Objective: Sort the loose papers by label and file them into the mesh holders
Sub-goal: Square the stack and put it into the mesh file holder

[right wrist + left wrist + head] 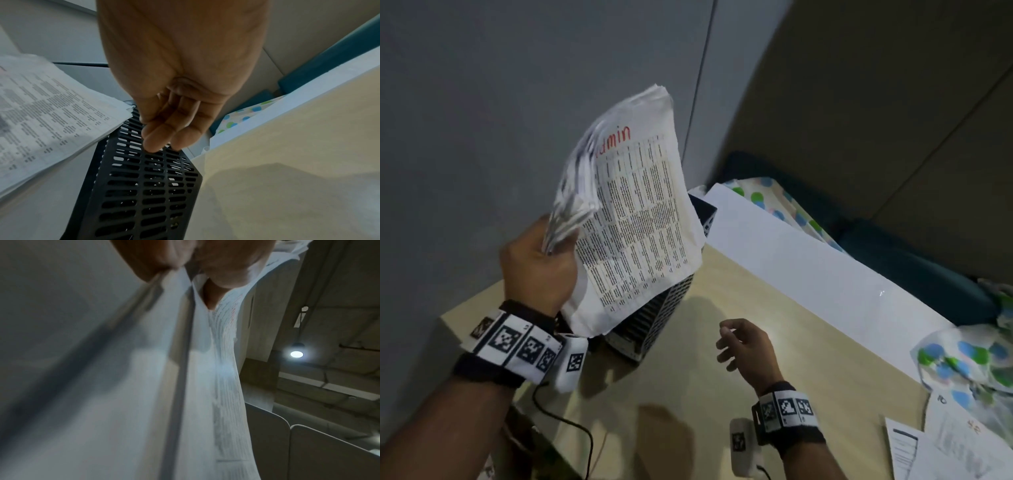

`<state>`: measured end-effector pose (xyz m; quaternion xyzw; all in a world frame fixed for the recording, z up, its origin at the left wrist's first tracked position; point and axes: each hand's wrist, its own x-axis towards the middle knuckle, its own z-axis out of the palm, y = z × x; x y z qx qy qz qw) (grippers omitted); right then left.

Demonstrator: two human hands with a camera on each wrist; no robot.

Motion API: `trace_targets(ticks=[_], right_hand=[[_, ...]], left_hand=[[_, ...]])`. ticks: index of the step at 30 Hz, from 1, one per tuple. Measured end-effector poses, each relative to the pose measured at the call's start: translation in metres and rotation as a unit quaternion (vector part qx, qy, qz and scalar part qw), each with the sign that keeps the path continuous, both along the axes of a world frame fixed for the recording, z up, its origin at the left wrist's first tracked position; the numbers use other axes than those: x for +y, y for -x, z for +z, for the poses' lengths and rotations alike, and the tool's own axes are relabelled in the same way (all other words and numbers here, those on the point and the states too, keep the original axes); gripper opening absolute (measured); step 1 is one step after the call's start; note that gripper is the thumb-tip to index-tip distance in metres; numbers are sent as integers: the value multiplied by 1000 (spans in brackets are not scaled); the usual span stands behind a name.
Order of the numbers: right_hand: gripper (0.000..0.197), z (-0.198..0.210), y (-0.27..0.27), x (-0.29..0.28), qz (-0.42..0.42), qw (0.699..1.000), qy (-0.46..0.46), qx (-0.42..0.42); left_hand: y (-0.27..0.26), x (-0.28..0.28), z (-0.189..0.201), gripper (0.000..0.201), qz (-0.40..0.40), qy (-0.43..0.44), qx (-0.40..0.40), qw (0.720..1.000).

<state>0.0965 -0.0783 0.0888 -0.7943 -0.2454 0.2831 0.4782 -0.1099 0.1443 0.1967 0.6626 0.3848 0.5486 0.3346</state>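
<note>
My left hand grips a thick stack of printed papers and holds it up above the table; the top sheet carries a red handwritten label ending in "dmin". In the left wrist view the stack fills the frame under my fingers. A black mesh holder stands on the table just below and behind the stack, partly hidden by it. My right hand hovers over the table to the right of the holder, fingers loosely curled, holding nothing. In the right wrist view the holder sits just beyond my fingertips.
A light wooden table has a white strip along its far edge. Loose papers lie at the lower right, beside a dotted cloth. A black cable runs near my left wrist. A grey wall stands behind.
</note>
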Motion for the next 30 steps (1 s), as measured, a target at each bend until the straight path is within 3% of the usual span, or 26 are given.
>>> trace_targets(ticks=[6,8,15,18,24,26,30], right_hand=[[8,19,-8,29,29,998,-20,-61],[11,25,-13,42,34,995,-36,-82],[57,52,-24,98,49,975,-97,-196],[65,59,-25,119,74,965,-70,-242],[47,54,-25,132,132,944,6,-303],[43,55,-26,131,138,937,17,-319],[33,64,-29,129,166,911,26,-376]], left_hand=[[3,4,20,37,-24,-38,-2,999],[4,10,20,18,-24,-52,-9,998],[-5,13,-6,15,-31,-54,32,998],[-21,2,-24,32,-39,-26,46,998],[-48,-12,-55,27,-75,-90,127,985],[-55,-20,-67,34,-78,-116,129,982],[-75,-27,-78,30,-85,-33,93,991]])
